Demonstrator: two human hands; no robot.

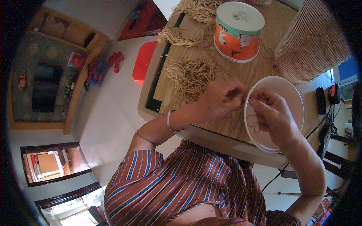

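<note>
Hands at the thread — over a wooden table

We see left hand and right hand pinching one tan thread above a white bowl — fingertips narrow.

One head-worn fisheye camera looks steeply down, close over the wooden table, rim edges bending.

Bright, soft daylight on the counter; faint shadows; strong fisheye bending and black vignette at the rim; slight overall softness.

Rough fibrous twine, wood-grain tabletop
</note>
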